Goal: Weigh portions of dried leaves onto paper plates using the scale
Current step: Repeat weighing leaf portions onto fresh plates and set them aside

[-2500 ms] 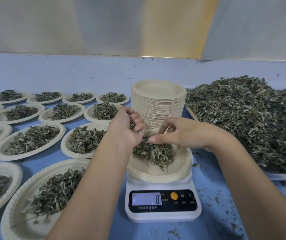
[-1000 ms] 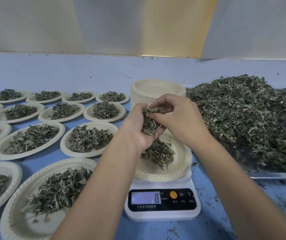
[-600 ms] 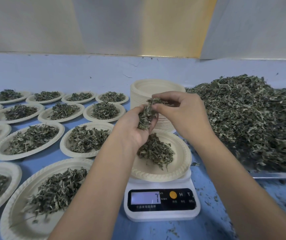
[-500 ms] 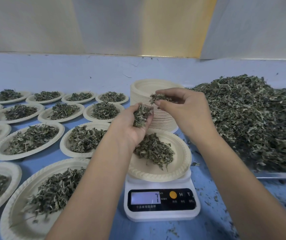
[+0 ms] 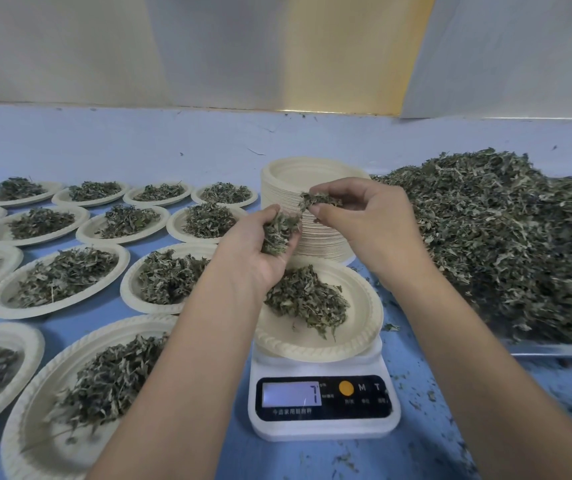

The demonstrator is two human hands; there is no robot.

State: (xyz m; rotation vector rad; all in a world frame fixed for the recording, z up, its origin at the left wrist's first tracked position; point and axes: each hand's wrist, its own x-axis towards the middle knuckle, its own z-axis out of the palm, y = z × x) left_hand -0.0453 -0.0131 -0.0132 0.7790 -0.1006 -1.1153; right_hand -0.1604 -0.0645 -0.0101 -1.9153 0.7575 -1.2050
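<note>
The scale's display reads 7 where a moment ago it read 8. The right hand, earlier low over the plate, is now raised before the stack of plates, pinching a small tuft of leaves between thumb and fingers. The left hand cups a clump above the plate's far left edge, fingers curled round it. The portion lies on the plate on the scale, probably being trimmed towards its target. Beside an orange button stand "M" and "T"; the small print beneath is unreadable.
</note>
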